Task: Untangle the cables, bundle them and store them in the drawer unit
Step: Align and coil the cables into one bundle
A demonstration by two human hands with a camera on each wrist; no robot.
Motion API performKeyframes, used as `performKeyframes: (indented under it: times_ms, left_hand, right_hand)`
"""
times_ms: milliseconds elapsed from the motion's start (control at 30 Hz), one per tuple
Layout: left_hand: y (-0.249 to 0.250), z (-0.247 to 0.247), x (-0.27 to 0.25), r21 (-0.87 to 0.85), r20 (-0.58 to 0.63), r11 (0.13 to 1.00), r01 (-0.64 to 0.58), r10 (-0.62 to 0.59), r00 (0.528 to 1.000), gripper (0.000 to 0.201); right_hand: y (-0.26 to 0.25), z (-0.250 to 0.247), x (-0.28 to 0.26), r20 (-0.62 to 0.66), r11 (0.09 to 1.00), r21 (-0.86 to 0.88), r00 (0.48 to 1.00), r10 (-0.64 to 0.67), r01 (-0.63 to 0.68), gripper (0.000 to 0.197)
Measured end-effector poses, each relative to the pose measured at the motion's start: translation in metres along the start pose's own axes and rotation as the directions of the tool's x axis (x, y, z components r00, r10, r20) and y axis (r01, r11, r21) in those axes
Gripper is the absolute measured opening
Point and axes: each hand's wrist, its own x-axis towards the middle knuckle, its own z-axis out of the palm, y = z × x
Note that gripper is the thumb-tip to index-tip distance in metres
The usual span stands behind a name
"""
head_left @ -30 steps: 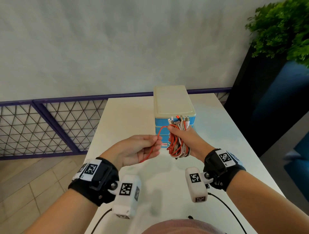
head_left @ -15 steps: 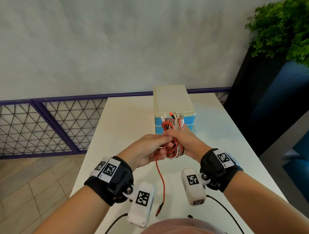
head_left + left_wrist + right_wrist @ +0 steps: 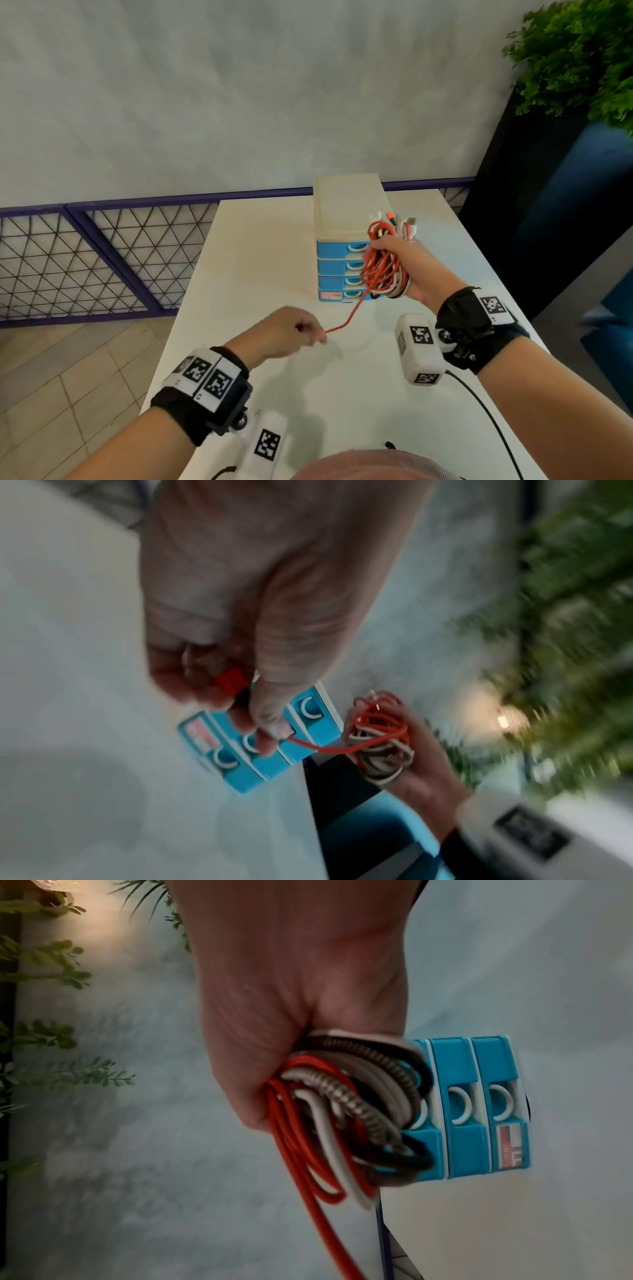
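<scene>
My right hand (image 3: 407, 263) grips a coiled bundle of cables (image 3: 383, 270) (image 3: 342, 1123), red, white, black and braided, held up in front of the drawer unit (image 3: 342, 240). Several plug ends stick up from the top of the bundle. One red cable (image 3: 349, 315) runs taut from the bundle down to my left hand (image 3: 284, 332), which pinches its end; the red plug (image 3: 231, 683) shows between the fingers in the left wrist view. The drawer unit (image 3: 479, 1110) has a cream top and several blue drawers, all shut.
The white table (image 3: 257, 260) holds the drawer unit near its far middle. A purple metal fence (image 3: 85, 257) runs behind and to the left. A dark planter with a green plant (image 3: 582, 58) stands at the right. Black wrist-camera cords (image 3: 486, 418) trail near me.
My left hand has pulled away from the bundle, down and to the left, drawing the red cable's end taut. My right hand has shifted right with the bundle.
</scene>
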Motion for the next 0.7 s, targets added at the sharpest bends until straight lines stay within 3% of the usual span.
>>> performKeyframes:
  times_ms: [67, 167, 333, 467, 600, 700]
  left_hand:
    - [0.007, -0.007, 0.007, 0.170, -0.245, 0.978, -0.120, 0.160, 0.956, 0.014]
    - [0.018, -0.018, 0.012, 0.191, -0.391, 0.952, -0.239, 0.297, 0.871, 0.005]
    - [0.036, -0.020, 0.012, 0.103, -0.451, 0.926, -0.364, 0.370, 0.812, 0.012]
    - [0.039, -0.014, 0.012, -0.023, -0.538, 0.912, -0.409, 0.334, 0.774, 0.052]
    - [0.033, -0.012, 0.016, 0.080, -0.566, 0.906, -0.416, 0.385, 0.729, 0.059]
    - [0.026, -0.015, 0.013, 0.253, -0.503, 0.868, -0.427, 0.495, 0.709, 0.048]
  right_hand:
    - [0.004, 0.005, -0.001, 0.067, 0.993, -0.100, 0.995, 0.069, -0.062, 0.012]
    - [0.009, 0.012, -0.003, 0.126, 0.966, -0.245, 0.985, 0.119, -0.085, 0.024]
    - [0.014, 0.027, -0.011, 0.275, 0.963, -0.253, 0.947, 0.164, -0.093, 0.032]
    - [0.014, 0.033, -0.018, 0.384, 0.979, -0.112, 0.901, 0.203, -0.173, 0.012]
    - [0.022, 0.037, -0.017, 0.309, 0.963, -0.255, 0.937, 0.166, -0.086, 0.011]
    - [0.023, 0.037, -0.015, 0.212, 0.952, -0.286, 0.961, 0.175, -0.110, 0.009]
